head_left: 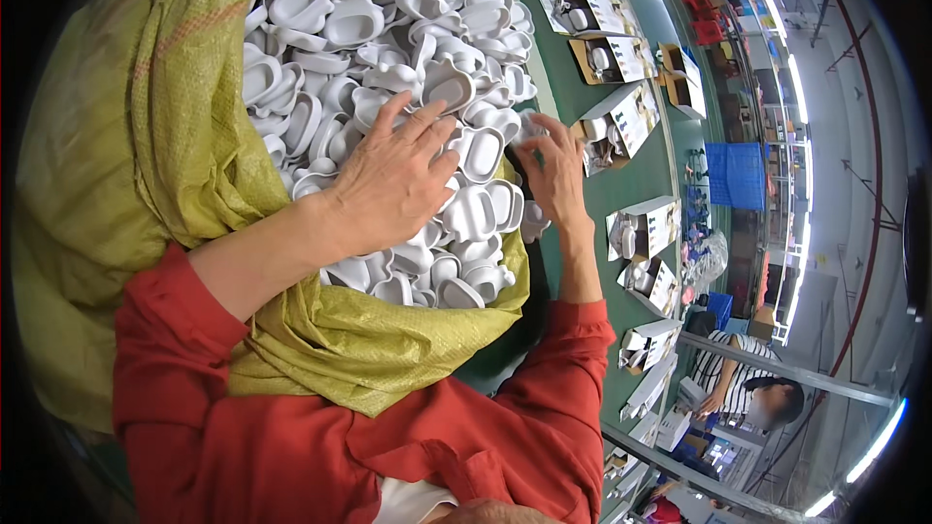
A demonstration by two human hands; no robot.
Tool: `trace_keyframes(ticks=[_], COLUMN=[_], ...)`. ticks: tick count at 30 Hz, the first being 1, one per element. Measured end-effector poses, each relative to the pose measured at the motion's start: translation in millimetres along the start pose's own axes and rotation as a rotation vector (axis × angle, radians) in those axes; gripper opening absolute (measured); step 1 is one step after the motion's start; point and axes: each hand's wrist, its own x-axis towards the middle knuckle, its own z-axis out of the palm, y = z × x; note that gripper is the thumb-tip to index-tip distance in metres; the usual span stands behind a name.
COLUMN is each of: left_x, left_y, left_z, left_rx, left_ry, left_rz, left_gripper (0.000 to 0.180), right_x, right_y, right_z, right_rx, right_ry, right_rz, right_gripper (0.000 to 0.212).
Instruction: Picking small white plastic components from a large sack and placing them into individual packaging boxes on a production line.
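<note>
A yellow woven sack (209, 87) stands with its mouth rolled back, full of small white molded parts (301, 2), each with an oval hollow and a rounded lobe. My left hand (388, 180) lies over the heap, fingers spread; its fingertips reach a white oval part (449, 87). At the sack's right edge, my right hand (555, 170) has its fingers curled in a pinch around something pale or see-through that I cannot make out. Just below that hand, another pale part (534, 220) shows at the sack's rim.
Along the green conveyor (592, 189) to my right sit several open printed boxes (621, 126) with white items inside. Beyond it are a blue crate (735, 177) and red bins (701, 10). A person in a striped shirt (733, 369) works farther down, behind a metal rail (777, 359).
</note>
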Motion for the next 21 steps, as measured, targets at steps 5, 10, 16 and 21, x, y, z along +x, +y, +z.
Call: trace_keyframes(ticks=[5,10,16,21], left_x=[-1.3,3.2,3.5,2.4], left_y=[-1.4,1.6,0.7,1.3], left_z=[-1.7,-5.5,-6.7,-1.8], left_rx=[0.027,0.021,0.075,0.003], left_ry=[-0.012,-0.015,-0.054,-0.003], left_rz=[-0.016,0.003,-0.002,0.000], left_gripper=[0.038,0.038,0.039,0.039], right_x=[38.6,57.5,57.2,61.3], right_y=[83.7,166.0,116.5,23.9], right_z=[-1.3,-23.5,-5.6,24.1], right_rx=[-0.126,-0.514,0.038,-0.082], right_ry=[0.288,0.312,0.333,0.095], right_rz=[0.033,0.328,0.162,-0.102], right_gripper=[0.010,0.021,0.025,0.022])
